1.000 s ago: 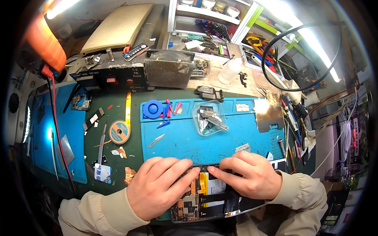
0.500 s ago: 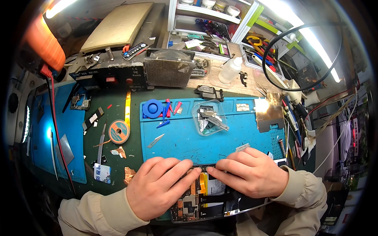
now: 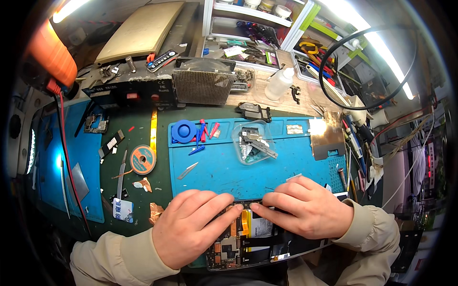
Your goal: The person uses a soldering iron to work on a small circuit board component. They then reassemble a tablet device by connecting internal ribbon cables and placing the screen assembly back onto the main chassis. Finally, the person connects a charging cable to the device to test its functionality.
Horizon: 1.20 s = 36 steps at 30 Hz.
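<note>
An opened tablet [image 3: 257, 241] lies at the near edge of the bench, its circuit board [image 3: 230, 251] at the left and a white-labelled battery [image 3: 260, 227] beside an orange flex cable. My left hand [image 3: 191, 231] is closed on its far left side, thumb and fingers pressed at the upper rim. At the same rim, my right hand [image 3: 305, 209] grips from the right, its fingers curled over the edge. The thumbs almost meet near the top of the battery. What lies under the fingers is hidden.
Beyond the hands lies a blue repair mat [image 3: 224, 176] with a loose blade [image 3: 188, 170] and a clear dish [image 3: 254, 143] of small parts. A tape spool [image 3: 142, 159] and tweezers sit left. A meshed fan [image 3: 202, 86], a bottle [image 3: 279, 85] and pens stand further off.
Both hands keep their hold on the tablet's far rim. My right forearm has shifted very slightly to the right; the view has moved a little too.
</note>
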{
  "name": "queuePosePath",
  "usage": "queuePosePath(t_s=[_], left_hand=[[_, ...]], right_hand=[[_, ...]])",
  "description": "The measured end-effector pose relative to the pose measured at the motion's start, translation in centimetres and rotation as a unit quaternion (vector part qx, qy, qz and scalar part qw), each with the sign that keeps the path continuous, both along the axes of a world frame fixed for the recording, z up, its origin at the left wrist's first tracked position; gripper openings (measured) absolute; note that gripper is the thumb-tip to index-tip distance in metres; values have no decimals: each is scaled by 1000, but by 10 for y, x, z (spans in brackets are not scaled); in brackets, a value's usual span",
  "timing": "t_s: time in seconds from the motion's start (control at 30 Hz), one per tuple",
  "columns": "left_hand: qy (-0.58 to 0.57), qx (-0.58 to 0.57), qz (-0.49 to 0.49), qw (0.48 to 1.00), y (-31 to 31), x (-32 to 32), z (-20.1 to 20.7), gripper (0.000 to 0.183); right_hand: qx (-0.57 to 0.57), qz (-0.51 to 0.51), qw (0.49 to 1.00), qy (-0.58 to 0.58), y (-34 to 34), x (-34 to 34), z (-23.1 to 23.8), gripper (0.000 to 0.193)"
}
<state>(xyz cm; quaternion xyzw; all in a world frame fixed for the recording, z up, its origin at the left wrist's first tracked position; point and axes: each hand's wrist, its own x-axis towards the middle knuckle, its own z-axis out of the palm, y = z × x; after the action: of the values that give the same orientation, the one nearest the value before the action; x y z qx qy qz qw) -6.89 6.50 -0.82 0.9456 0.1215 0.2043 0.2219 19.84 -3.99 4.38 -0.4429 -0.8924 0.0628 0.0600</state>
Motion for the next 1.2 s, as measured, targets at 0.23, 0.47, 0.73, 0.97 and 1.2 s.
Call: queuePosePath(t_s=[0.23, 0.47, 0.73, 0.97, 1.2], left_hand=[[5, 17, -1, 1000, 0, 0, 2, 49], [7, 42, -25, 999, 4, 0, 3, 48], [-12, 23, -44, 999, 14, 0, 2, 42], [-38, -81, 35, 995, 15, 18, -2, 21], [14, -134, 27, 990, 21, 28, -2, 16]], right_hand=[[15, 2, 1000, -3, 0, -1, -2, 39], [20, -18, 1000, 0, -4, 0, 2, 38], [105, -167, 980, 31, -24, 9, 40, 53], [116, -251, 959, 67, -117, -10, 53, 49], [-2, -210, 941, 267, -219, -56, -15, 48]])
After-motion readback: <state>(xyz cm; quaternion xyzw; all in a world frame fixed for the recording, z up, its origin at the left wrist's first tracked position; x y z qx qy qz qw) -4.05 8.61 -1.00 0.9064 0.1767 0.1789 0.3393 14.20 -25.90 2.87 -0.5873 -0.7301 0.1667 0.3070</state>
